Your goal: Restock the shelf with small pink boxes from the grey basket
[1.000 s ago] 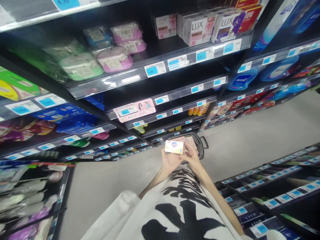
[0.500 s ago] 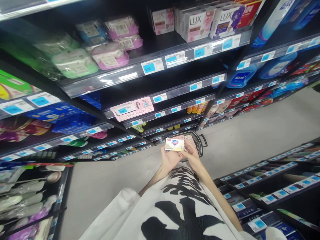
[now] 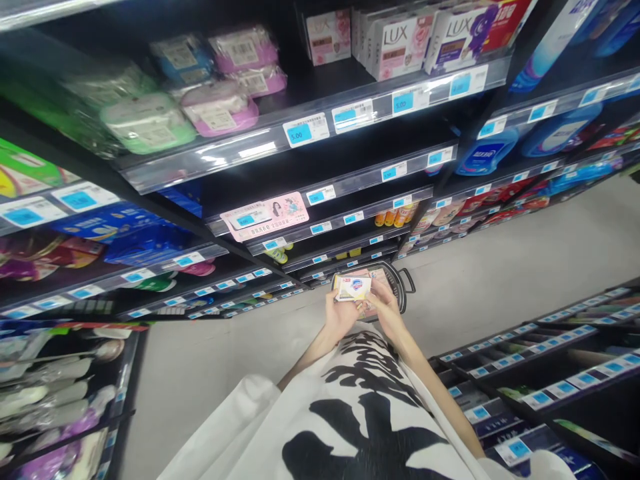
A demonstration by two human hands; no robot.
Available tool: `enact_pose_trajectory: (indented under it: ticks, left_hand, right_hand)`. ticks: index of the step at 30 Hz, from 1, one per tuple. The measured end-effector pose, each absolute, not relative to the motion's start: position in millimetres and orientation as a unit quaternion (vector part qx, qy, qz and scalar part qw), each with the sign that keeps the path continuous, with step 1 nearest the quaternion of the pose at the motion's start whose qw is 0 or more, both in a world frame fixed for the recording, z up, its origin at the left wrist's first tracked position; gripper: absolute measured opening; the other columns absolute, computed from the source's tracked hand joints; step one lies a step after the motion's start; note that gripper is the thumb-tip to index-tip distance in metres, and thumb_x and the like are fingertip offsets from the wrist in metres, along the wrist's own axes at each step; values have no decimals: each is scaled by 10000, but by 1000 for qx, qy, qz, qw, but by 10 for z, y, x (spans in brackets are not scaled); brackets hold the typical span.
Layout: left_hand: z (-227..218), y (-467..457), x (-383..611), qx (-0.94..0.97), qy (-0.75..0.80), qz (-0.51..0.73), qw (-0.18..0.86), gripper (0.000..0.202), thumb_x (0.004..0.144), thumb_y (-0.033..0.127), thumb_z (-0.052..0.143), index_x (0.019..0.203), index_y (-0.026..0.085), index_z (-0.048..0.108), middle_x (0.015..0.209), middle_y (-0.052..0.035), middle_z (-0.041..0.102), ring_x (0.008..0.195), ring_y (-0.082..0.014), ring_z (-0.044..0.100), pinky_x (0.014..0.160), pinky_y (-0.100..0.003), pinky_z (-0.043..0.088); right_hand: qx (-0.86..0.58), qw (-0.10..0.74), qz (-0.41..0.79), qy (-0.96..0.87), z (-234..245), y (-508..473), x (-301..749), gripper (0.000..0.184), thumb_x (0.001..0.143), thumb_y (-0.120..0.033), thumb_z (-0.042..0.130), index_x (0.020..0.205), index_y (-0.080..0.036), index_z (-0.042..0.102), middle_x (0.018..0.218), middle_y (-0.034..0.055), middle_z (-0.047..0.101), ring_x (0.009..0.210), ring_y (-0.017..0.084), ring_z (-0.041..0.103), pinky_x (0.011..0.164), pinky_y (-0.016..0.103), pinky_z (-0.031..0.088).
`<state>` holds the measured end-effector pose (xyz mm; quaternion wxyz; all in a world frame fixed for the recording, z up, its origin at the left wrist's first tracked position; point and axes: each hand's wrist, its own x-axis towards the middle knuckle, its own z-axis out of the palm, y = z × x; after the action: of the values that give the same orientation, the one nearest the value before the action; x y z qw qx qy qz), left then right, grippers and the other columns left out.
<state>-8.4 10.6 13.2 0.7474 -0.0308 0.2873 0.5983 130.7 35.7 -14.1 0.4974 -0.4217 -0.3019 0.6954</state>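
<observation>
A white and yellow soap box (image 3: 354, 287) with a blue and red emblem is held up in front of my body. My left hand (image 3: 342, 316) grips its left end and underside. On the other end, my right hand (image 3: 384, 301) has its fingers closed on the right edge. Below and behind the box is a black shopping basket (image 3: 399, 285) with a handle sticking out to the right. Pinkish packages (image 3: 379, 276) lie inside it, partly hidden by the box and my hands.
Boxed LUX soaps (image 3: 400, 47) and wrapped soap dishes (image 3: 150, 123) stand on the upper shelf (image 3: 240, 153). Blue bottles (image 3: 486, 155) line the shelves to the right. Low shelving (image 3: 560, 387) borders the right side, and a rack of brushes (image 3: 60, 393) stands at left.
The soap box has tilted in my hands and shifted slightly to the right, its right end a little higher. Both hands stay on it, and the view has barely moved.
</observation>
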Motion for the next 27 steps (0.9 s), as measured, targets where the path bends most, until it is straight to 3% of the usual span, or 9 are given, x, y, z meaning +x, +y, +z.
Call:
enact_pose_trajectory:
  ticks: [6, 10, 14, 17, 21, 27]
  left_hand:
    - [25, 111, -14, 169, 454, 583, 652, 577, 693, 334, 889, 1221, 230, 679, 1338, -81, 655, 1193, -251, 598, 967, -332, 487]
    - [28, 100, -12, 321, 480, 559, 595, 763, 557, 191, 962, 1260, 248, 674, 1446, -92, 571, 1356, -306, 502, 1035, -348, 482]
    - [126, 88, -23, 352, 437, 543, 625, 814, 527, 163, 979, 1278, 267, 681, 1486, -93, 557, 1402, -321, 474, 1068, -382, 492]
    - [201, 81, -14, 331, 409, 539, 658, 701, 549, 134, 976, 1199, 235, 733, 1439, -109, 609, 1346, -304, 539, 1071, -375, 484]
    - [209, 88, -9, 359, 398, 526, 661, 580, 617, 120, 942, 1157, 205, 747, 1315, -121, 672, 1093, -244, 658, 989, -359, 507]
    - [192, 130, -35, 400, 416, 527, 624, 437, 678, 171, 915, 1082, 182, 747, 988, -79, 722, 871, -186, 627, 827, -308, 487]
  right_hand:
    - [-368, 497, 728, -296, -57, 344, 1287, 771, 748, -548, 850, 1439, -352, 570, 1466, 59, 610, 1361, 285, 569, 1146, 465, 458]
    - [-367, 490, 742, -274, -15, 364, 1296, 784, 744, -645, 803, 1435, -356, 571, 1409, 59, 658, 1335, 305, 589, 1090, 483, 498]
    - [-345, 506, 765, -200, -53, 451, 1416, 773, 787, -827, 584, 1379, -332, 626, 1378, 58, 685, 1298, 353, 611, 1021, 545, 524]
    - [-304, 504, 788, -181, -130, 476, 1537, 806, 770, -861, 548, 1341, -302, 651, 1364, 75, 694, 1287, 374, 609, 999, 565, 518]
    - [-296, 503, 790, -187, -216, 430, 1612, 789, 782, -852, 543, 1317, -285, 659, 1305, 79, 723, 1279, 365, 608, 1000, 536, 497]
    - [-317, 489, 792, -182, -250, 368, 1619, 892, 729, -940, 443, 1315, -303, 661, 1252, 80, 731, 1150, 336, 663, 987, 537, 507]
